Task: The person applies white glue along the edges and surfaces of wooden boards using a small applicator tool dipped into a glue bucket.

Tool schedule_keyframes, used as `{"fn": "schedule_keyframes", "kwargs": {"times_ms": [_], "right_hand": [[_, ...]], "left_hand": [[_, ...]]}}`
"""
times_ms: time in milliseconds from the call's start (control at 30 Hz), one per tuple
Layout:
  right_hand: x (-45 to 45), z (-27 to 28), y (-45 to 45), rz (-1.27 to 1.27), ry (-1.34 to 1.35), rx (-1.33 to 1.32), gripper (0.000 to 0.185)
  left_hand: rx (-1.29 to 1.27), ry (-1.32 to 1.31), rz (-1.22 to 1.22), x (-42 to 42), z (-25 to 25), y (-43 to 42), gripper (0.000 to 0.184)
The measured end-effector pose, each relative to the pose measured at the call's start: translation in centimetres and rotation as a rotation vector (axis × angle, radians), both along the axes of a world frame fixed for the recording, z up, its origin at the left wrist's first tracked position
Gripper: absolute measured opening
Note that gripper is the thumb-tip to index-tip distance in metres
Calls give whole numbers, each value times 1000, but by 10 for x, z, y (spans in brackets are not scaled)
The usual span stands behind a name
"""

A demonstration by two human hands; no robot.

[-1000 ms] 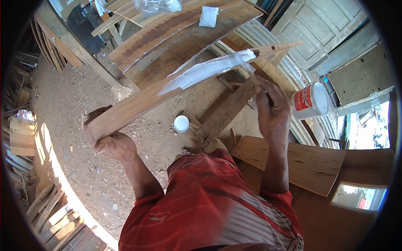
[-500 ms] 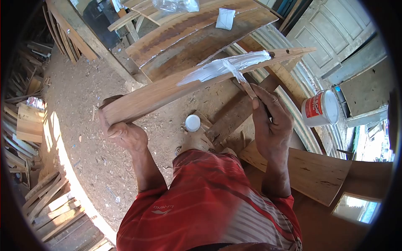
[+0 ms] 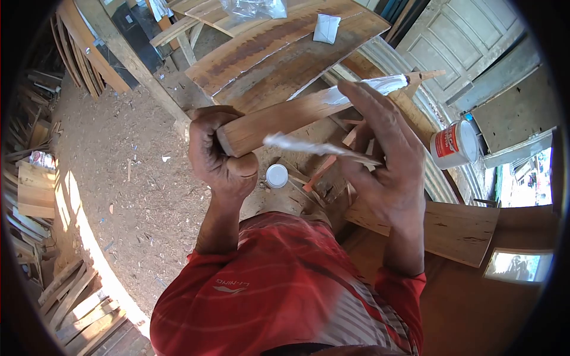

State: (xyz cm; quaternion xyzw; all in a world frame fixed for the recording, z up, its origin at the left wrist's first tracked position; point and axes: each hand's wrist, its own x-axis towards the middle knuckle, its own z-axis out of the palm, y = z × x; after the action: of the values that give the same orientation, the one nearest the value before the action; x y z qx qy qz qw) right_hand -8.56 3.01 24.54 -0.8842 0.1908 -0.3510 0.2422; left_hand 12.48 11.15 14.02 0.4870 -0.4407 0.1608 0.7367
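My left hand [image 3: 219, 157] is closed around the near end of a narrow wooden plank [image 3: 279, 123], thumb below and fingers over the top. White paste [image 3: 389, 85] covers the plank's far part. In my right hand [image 3: 395, 163] is a thin wooden stick [image 3: 306, 146], its tip coated in the same white paste and pointing left, below the plank and blurred by motion. The right index finger stretches up over the plank's face and hides part of the paste; whether it presses on the wood I cannot tell.
Beyond the plank lies a wide wooden panel [image 3: 255, 68] with a white packet [image 3: 326, 28] on it. A white tub with a red label [image 3: 454, 144] stands at right. A round white lid or can [image 3: 276, 175] sits below. Timber pieces [image 3: 74, 296] are piled at left.
The plank's near end has shifted right and turned with my left hand. My right hand has moved the stick off the pasted face, swinging its tip down and left.
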Motion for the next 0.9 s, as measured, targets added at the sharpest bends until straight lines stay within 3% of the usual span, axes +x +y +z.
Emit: {"fn": "schedule_keyframes", "kwargs": {"times_ms": [233,300,433,533,633,700,800,900], "right_hand": [[39,10,-14,140,148,-121,59],[40,7,-18,118,150,-159,56],[42,8,-18,122,151,-158,54],[38,0,-18,118,149,-95,53],[35,0,-11,95,163,27,55],[19,2,-15,60,45,-35,59],[-7,-6,-17,-116,-186,38,48],[-49,-29,-39,-396,-177,245,47]], "left_hand": [[-51,-67,-207,15,-6,4,73],[41,-13,-259,18,-4,12,75],[408,-164,-243,33,13,29,69],[653,-7,-343,35,4,35,61],[563,-165,-323,43,-9,34,58],[585,-196,-308,43,-8,36,56],[596,-245,-290,40,-4,36,48],[609,-177,-306,37,-11,40,51]]}}
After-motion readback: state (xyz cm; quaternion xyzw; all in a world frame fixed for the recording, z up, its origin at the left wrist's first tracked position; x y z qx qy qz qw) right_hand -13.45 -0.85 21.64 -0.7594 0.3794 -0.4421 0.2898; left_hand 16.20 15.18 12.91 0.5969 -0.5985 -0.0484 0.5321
